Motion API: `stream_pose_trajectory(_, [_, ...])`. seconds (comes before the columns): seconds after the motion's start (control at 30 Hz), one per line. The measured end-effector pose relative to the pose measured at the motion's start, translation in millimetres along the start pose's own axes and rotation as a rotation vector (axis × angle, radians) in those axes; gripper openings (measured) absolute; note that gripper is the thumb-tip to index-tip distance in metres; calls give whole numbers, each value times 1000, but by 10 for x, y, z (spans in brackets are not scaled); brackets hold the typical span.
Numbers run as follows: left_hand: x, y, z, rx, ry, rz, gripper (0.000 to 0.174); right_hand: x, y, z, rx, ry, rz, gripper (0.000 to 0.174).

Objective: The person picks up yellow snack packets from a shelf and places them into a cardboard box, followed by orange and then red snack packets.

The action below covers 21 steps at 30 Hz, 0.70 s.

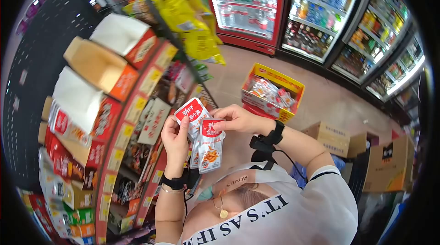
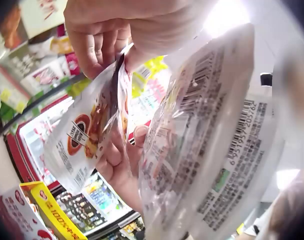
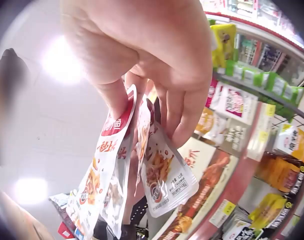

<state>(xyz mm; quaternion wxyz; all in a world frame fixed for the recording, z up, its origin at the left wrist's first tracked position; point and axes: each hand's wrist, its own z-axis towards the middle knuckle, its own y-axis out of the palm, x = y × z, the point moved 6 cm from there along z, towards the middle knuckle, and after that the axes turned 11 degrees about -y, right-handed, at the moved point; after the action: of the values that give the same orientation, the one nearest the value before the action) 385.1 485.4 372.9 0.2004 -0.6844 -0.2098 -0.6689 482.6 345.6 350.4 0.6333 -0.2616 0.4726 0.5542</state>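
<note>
My left hand (image 1: 175, 136) pinches a red-and-white snack packet (image 1: 191, 108) at its upper end, the thumb across the printed front. Beside it, my right hand (image 1: 240, 119) pinches more of the same snack packets (image 1: 211, 151) by their red top, thumb in front. They hang down in front of my chest and overlap the left one. In the right wrist view several packets fan apart under the right hand (image 3: 142, 45), one showing a picture of fried food. Clear backs with barcodes (image 2: 242, 135) face the left wrist view, near the left hand (image 2: 137, 25).
A yellow-and-red carton (image 1: 293, 90) of similar packets stands ahead on the right. To the left, a shelf rack carries open display boxes (image 1: 98, 68) and snack bags. Yellow bags (image 1: 192, 25) hang beyond it. Drink fridges (image 1: 247, 7) line the back; brown cartons (image 1: 387, 165) sit at right.
</note>
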Motion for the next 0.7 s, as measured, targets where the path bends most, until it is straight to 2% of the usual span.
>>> stream_pose_trajectory(0.03, [-116,110,81,-32,-17,2,12,67,-86,-114,35,6,-4,22])
stream_pose_trajectory(0.1, [-404,364,221,-132,-234,-76,11,281,-294,-363,207,165,90,22])
stream_pose_trajectory(0.13, [-534,498,277,-210,-310,-100,18,405,-408,-490,246,197,92,21])
stream_pose_trajectory(0.23, [-877,890,383,-348,-549,-101,20,595,-714,-827,393,217,118,21])
stream_pose_trajectory(0.37, [-1310,1301,527,-474,-694,-27,24,676,-1124,-1165,534,278,98,20])
stream_pose_trajectory(0.4, [-1376,1389,576,-481,-707,-24,24,710,-1218,-1228,528,281,105,18])
stream_pose_trajectory(0.47, [-1564,1528,643,-452,-858,-7,23,753,-1407,-1343,576,289,113,17])
stream_pose_trajectory(0.57, [-1942,1654,856,-439,-829,-43,21,793,-1840,-1520,671,253,65,16])
stream_pose_trajectory(0.6, [-1990,1677,929,-424,-802,31,19,718,-2020,-1593,759,293,62,16])
stream_pose_trajectory(0.67, [-2086,1734,1014,-372,-855,-3,20,770,-2577,-1824,869,237,-140,17])
stream_pose_trajectory(0.7, [-2092,1759,1052,-332,-864,20,20,776,-2858,-1968,893,303,-270,17])
